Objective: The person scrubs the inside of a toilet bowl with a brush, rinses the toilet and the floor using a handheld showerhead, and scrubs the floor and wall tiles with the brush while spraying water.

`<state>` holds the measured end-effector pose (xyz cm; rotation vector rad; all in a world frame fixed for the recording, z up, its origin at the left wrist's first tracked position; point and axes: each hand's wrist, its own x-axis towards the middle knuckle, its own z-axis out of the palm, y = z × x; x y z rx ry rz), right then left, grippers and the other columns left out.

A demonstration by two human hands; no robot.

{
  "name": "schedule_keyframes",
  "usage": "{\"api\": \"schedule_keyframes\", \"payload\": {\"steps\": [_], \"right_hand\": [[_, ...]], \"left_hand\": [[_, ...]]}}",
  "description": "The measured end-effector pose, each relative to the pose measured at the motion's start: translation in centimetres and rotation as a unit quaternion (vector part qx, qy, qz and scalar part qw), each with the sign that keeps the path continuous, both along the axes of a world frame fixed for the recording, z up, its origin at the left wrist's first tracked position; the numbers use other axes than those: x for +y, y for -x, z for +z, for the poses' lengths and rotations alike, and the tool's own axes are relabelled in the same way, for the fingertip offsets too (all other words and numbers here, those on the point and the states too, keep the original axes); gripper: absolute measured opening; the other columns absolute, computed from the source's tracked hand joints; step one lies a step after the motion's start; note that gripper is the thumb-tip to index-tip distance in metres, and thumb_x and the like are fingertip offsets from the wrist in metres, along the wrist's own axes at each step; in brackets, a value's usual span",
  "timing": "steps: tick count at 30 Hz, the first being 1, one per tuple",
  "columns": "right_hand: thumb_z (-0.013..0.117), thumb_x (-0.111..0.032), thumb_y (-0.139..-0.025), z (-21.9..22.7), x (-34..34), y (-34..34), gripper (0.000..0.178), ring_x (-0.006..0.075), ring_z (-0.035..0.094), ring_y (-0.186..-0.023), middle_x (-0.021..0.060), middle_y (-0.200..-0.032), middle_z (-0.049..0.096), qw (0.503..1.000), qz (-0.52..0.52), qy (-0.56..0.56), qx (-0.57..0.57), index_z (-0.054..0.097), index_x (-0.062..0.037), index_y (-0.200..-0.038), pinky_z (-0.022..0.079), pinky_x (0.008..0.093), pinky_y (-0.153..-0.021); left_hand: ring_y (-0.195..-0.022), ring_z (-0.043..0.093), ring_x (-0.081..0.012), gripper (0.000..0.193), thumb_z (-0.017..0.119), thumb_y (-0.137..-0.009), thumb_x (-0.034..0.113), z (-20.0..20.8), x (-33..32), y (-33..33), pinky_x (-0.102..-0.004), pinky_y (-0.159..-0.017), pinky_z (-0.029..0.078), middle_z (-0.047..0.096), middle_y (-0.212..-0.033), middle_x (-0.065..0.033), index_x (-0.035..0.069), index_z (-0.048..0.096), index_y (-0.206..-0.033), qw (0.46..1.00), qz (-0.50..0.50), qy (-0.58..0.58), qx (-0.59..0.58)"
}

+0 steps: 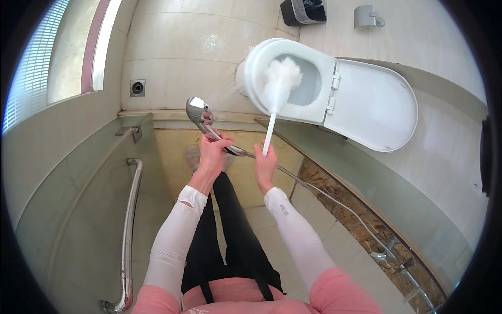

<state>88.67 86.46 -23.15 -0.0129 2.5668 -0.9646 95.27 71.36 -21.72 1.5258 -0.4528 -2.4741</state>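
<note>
My left hand (pixel 211 154) is wrapped around the handle of a chrome shower head (pixel 196 110). Thin streaks of water spray from it toward the outer side of the white toilet (pixel 254 78). In my right hand (pixel 265 168) is the white handle of a toilet brush (pixel 271 128). Its cone-shaped collar and fluffy white head lie over the open bowl, and I cannot tell whether the bristles touch the inside. The seat is down and the lid (pixel 374 104) is raised, tipped back to the right. A metal hose (pixel 334 201) trails from the shower head to the lower right.
Glass panels (pixel 361 172) stand right and left of me, the left one with a chrome grab bar (pixel 129 225). A low sill (pixel 204 119) crosses ahead. Beyond it are a floor drain (pixel 137 88), a black bin (pixel 304 11) and a paper holder (pixel 366 17). Shower taps (pixel 384 255) sit lower right.
</note>
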Motion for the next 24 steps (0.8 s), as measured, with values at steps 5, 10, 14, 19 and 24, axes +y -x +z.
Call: {"api": "schedule_keyframes", "payload": {"steps": [5, 10, 14, 19, 24], "right_hand": [[0.057, -0.014, -0.081, -2.6, -7.6, 9.9, 0.012, 0.0349, 0.050, -0.080, 0.0154, -0.081, 0.056, 0.953, 0.257, 0.007, 0.163, 0.055, -0.0015, -0.083, 0.040, 0.0423, -0.069], [0.058, -0.009, -0.071, -7.0, -11.4, 17.5, 0.009, 0.0293, 0.051, -0.088, 0.0105, -0.083, 0.056, 0.844, 0.471, 0.039, 0.253, 0.056, -0.0054, -0.078, 0.040, 0.0396, -0.078], [0.059, -0.009, -0.066, -8.0, -14.2, 20.4, 0.009, 0.0245, 0.052, -0.087, 0.0056, -0.078, 0.056, 0.739, 0.613, 0.029, 0.278, 0.055, -0.0079, -0.075, 0.039, 0.0367, -0.087], [0.058, -0.013, -0.070, -8.1, -16.2, 22.1, 0.005, 0.0212, 0.053, -0.084, 0.0011, -0.076, 0.058, 0.626, 0.729, -0.006, 0.278, 0.056, -0.0112, -0.074, 0.039, 0.0353, -0.089], [0.058, -0.016, -0.073, -7.0, -16.7, 22.6, 0.005, 0.0208, 0.055, -0.083, 0.0020, -0.075, 0.058, 0.582, 0.784, -0.045, 0.212, 0.056, -0.0116, -0.075, 0.044, 0.0358, -0.078]], "left_hand": [[-0.086, 0.059, -0.0236, 0.036, 0.057, -0.066, -0.013, -0.3, -1.8, -0.3, -0.0356, -0.072, 0.044, 0.053, -0.082, -0.0046, 0.009, 0.042, -0.091, 1.000, 0.002, 0.020, -0.006], [-0.090, 0.058, -0.0251, 0.034, 0.056, -0.069, -0.012, -0.9, -2.1, 0.9, -0.0405, -0.076, 0.045, 0.051, -0.084, -0.0035, 0.010, 0.041, -0.089, 1.000, -0.005, -0.013, -0.016], [-0.090, 0.058, -0.0255, 0.034, 0.056, -0.069, -0.012, -2.0, -1.8, 1.1, -0.0398, -0.076, 0.045, 0.050, -0.085, -0.0037, 0.010, 0.040, -0.089, 1.000, 0.002, -0.015, -0.011], [-0.091, 0.057, -0.0252, 0.036, 0.056, -0.067, -0.014, -2.7, -1.2, 1.6, -0.0387, -0.079, 0.044, 0.051, -0.083, -0.0039, 0.010, 0.040, -0.089, 0.999, 0.037, -0.024, 0.004], [-0.089, 0.059, -0.0234, 0.038, 0.056, -0.067, -0.016, -2.1, -0.1, 2.2, -0.0376, -0.085, 0.045, 0.052, -0.082, -0.0029, 0.010, 0.042, -0.090, 0.998, 0.061, -0.017, 0.026]]}}
